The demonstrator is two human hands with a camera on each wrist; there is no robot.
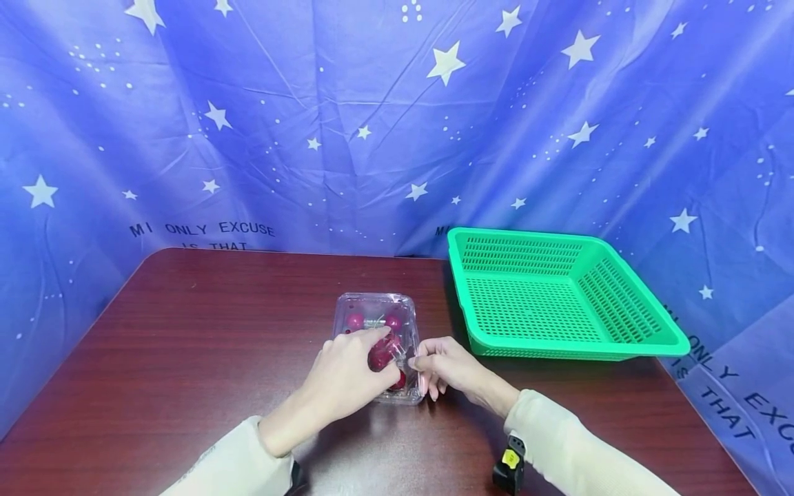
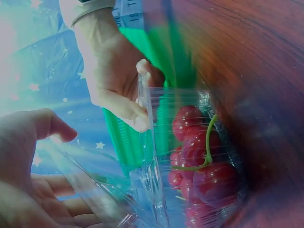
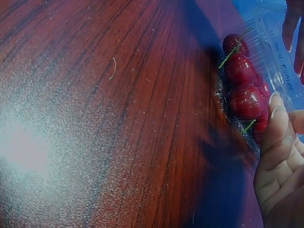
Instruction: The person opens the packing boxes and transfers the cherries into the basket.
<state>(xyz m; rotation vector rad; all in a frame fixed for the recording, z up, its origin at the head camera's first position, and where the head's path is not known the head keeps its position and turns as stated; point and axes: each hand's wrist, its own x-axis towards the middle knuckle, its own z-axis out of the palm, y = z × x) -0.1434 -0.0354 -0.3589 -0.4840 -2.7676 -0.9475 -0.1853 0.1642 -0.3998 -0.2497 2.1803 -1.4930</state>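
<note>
A clear plastic clamshell box point(image 1: 344, 306) of red cherries point(image 2: 216, 183) with green stems sits on the table in front of me. Its lid point(image 2: 88, 185) tilts up from the base in the left wrist view. My left hand point(image 1: 347, 372) reaches over the box from the left, holding the lid between thumb and fingers. On the box's right side, my right hand point(image 1: 455, 368) pinches the rim. The right wrist view shows that thumb and fingers point(image 3: 280, 152) close beside the cherries, at the upright edge of the plastic.
A green perforated basket point(image 1: 577, 346) stands to the right of the box at the table's back right. Brown wood-grain table point(image 1: 186, 358) extends around the box. A blue curtain with white stars point(image 1: 366, 172) hangs behind and along both sides.
</note>
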